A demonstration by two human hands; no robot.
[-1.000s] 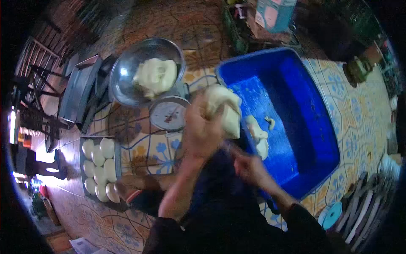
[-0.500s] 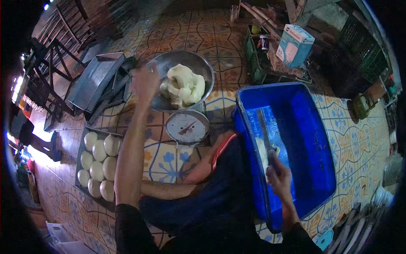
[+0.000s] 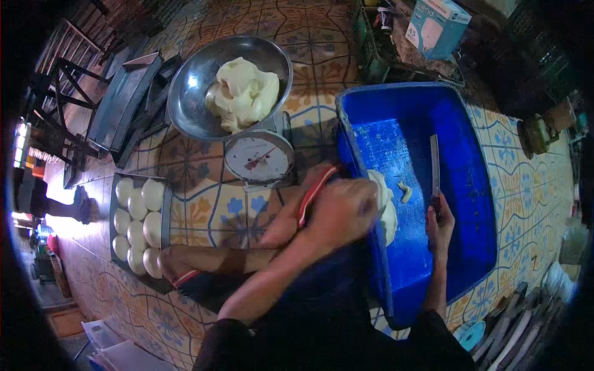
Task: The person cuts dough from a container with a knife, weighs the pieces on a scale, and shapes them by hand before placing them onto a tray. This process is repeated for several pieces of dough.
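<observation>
My left hand [image 3: 342, 210] is blurred at the near left rim of the blue plastic tub [image 3: 470, 185], next to the pale dough lump [image 3: 387, 207] lying inside; whether it grips the dough is unclear. My right hand [image 3: 439, 222] holds a long knife [image 3: 434, 166] by the handle, blade pointing away over the tub floor. A small dough scrap [image 3: 405, 190] lies beside the lump. A metal bowl [image 3: 192, 93] with a large dough mass [image 3: 242, 94] sits on a dial scale [image 3: 258, 157].
A tray [image 3: 119, 185] of several round dough balls [image 3: 142, 222] lies on the tiled floor at left. My legs stretch between tray and tub. Dark metal trays [image 3: 120, 111] and chairs stand far left, a box [image 3: 436, 21] and crates beyond the tub.
My left hand left the bowl on the scale and swung back to the dough in the tub. My right hand shifted right with the knife. The dough it held a second ago now rests in the bowl.
</observation>
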